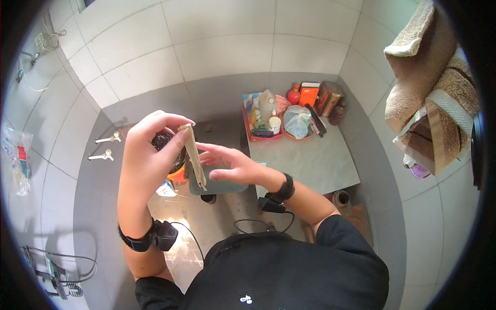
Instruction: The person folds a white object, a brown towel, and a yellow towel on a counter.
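Note:
My left hand [151, 147] is raised at centre left, pinching the upper end of a thin, beige folded strip [194, 155] between thumb and fingers. The strip hangs down almost edge-on; whether it is cloth or paper I cannot tell. Just to its right, my right hand [235, 164] is open with fingers apart, its fingertips close to the strip. Whether they touch it is unclear. Behind my left hand, partly hidden, are a dark textured thing [163, 139] and an orange container [179, 174].
A grey-green seat [219, 183] stands below my hands. At right, a table [310, 163] bears a red tray [269, 138] of bottles, a tied plastic bag [297, 123] and boxes. Brown towels [423, 88] hang far right. Two white taps [107, 155] jut from the left wall.

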The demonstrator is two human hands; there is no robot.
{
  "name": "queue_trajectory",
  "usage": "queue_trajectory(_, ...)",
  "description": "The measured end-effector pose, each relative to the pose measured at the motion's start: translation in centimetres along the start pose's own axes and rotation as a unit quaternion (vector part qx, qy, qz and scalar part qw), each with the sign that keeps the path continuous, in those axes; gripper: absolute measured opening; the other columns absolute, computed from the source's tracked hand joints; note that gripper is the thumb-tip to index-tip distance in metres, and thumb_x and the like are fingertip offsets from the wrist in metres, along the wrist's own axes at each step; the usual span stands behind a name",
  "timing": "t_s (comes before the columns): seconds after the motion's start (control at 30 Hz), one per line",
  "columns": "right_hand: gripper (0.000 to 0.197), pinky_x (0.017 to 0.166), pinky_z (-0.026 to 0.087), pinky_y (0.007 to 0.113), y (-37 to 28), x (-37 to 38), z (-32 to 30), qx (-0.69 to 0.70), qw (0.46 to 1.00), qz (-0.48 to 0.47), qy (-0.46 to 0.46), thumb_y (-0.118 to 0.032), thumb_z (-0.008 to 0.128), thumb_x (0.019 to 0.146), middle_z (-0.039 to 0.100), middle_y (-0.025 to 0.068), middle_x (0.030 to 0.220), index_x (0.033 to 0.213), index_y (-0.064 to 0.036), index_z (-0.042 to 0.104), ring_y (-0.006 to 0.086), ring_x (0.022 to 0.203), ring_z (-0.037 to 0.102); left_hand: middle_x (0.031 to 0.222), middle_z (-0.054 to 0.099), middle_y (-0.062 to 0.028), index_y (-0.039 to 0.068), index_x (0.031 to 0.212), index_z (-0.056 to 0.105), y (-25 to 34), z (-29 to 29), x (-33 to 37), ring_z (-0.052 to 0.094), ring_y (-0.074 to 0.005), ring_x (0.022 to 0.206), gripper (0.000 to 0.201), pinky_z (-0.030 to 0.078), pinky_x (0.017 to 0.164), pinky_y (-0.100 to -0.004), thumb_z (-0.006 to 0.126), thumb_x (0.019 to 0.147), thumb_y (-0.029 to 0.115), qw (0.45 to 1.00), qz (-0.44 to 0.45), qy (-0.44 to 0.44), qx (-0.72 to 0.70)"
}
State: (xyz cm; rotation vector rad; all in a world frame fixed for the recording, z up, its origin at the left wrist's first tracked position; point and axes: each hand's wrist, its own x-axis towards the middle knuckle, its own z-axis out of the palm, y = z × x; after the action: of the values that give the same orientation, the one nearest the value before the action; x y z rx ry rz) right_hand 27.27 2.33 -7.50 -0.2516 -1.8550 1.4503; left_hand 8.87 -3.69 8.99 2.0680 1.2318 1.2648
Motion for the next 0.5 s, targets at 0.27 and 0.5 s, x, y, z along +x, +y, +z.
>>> queue_trajectory(0.27,0.037,0.078,0.058,0.030,-2.8,1.1,3.2,-0.143,0.973,0.016,0.179,-0.010,0.071,0.090,0.075,0.0119,0.094,0.125,-0.0011,0.064,0.0143,0.084,0.071,0.082,0.064,-0.0022,-0.001,0.098,0.069,-2.2,0.2,-0.1,0.058,-0.0074,0.071,0.010,0.047,0.066,-0.0231,0.067,0.090,0.004,0.998,0.014,0.025,0.055)
queue_trajectory(0.5,0.029,0.071,0.058,0.028,-1.4,-0.6,4.9,-0.193,0.961,0.043,0.194,-0.010,0.069,0.091,0.075,0.0109,0.095,0.118,-0.0011,0.067,0.0133,0.082,0.072,0.083,0.067,-0.0118,-0.001,0.094,0.068,-3.4,1.4,-0.7,0.065,-0.0248,0.073,0.010,0.050,0.069,-0.0322,0.069,0.086,0.006,0.996,0.039,0.051,0.057)
